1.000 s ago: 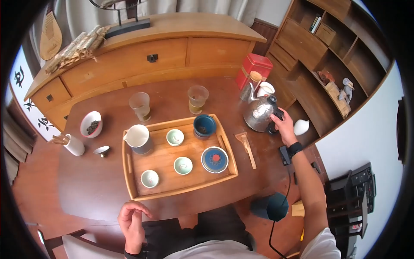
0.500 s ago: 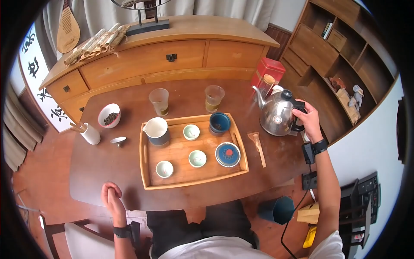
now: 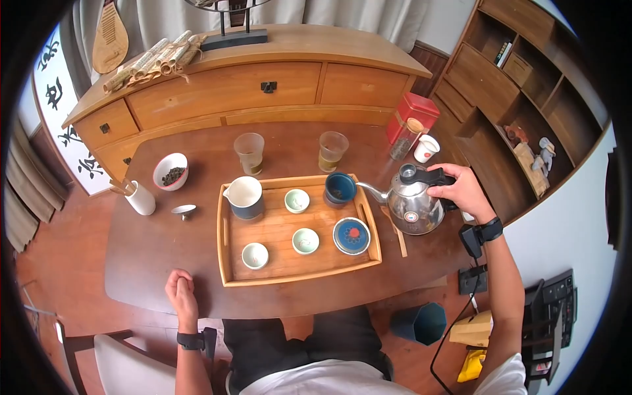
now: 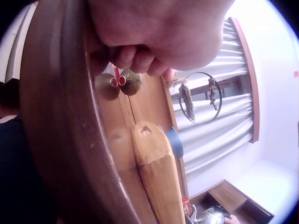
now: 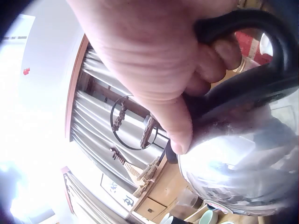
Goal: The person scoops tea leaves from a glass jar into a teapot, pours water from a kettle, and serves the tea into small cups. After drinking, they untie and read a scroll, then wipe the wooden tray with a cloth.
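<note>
My right hand [image 3: 462, 192] grips the black handle of a steel kettle [image 3: 416, 209]. The kettle tips left, its thin spout right at the rim of a dark blue cup [image 3: 340, 189] on the wooden tray [image 3: 299, 276]; no stream of water shows. In the right wrist view, fingers wrap the handle [image 5: 243, 21] and the thumb lies along it. Near the table's front edge, my left hand [image 3: 182, 293] rests with fingers loosely curled, holding nothing. On the tray are also a pitcher [image 3: 245, 198], a blue lid [image 3: 351, 236] and pale green cups [image 3: 305, 241].
Two clear cups [image 3: 333, 151] stand behind the tray. A bowl of tea leaves [image 3: 172, 172], a white tool holder [image 3: 139, 198] and a small strainer [image 3: 184, 210] are at left. A wooden scoop [image 3: 400, 240] lies beside the kettle; a red tin [image 3: 413, 118] and paper cup [image 3: 426, 149] stand behind.
My right hand has brought the kettle left and towards me, tipping its spout down to the blue cup. My left hand has moved left, away from the tray's front, to the table edge.
</note>
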`<state>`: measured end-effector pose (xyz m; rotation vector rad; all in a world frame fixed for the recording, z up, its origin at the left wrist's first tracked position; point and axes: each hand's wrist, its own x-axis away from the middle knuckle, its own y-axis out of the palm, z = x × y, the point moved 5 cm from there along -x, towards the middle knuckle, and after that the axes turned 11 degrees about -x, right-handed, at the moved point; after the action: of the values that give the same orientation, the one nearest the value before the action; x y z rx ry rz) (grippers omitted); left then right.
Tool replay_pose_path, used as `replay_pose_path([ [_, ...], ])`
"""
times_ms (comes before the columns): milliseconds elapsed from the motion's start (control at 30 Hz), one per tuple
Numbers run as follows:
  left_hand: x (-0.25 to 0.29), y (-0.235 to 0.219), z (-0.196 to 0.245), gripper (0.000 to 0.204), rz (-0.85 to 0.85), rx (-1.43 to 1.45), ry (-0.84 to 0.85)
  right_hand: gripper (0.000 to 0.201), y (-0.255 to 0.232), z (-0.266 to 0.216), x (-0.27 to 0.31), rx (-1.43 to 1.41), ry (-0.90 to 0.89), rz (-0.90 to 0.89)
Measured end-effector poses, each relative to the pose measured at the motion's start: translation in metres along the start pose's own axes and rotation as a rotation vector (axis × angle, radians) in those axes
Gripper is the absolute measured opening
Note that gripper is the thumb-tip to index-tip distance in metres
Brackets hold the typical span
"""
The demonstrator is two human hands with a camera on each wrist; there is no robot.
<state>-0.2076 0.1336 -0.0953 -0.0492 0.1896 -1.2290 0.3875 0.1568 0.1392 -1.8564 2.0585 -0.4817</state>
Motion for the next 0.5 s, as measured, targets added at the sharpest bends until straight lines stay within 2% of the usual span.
replay_pose_path([
  [300,0.001,0.001,0.002,0.024,-0.011,0.000,0.016,0.040,0.006,-0.020,-0.006,0.199,-0.074,-0.005],
  [500,0.000,0.001,-0.001,0.024,-0.006,-0.020,0.011,0.040,0.005,-0.025,-0.005,0.157,-0.024,0.008],
])
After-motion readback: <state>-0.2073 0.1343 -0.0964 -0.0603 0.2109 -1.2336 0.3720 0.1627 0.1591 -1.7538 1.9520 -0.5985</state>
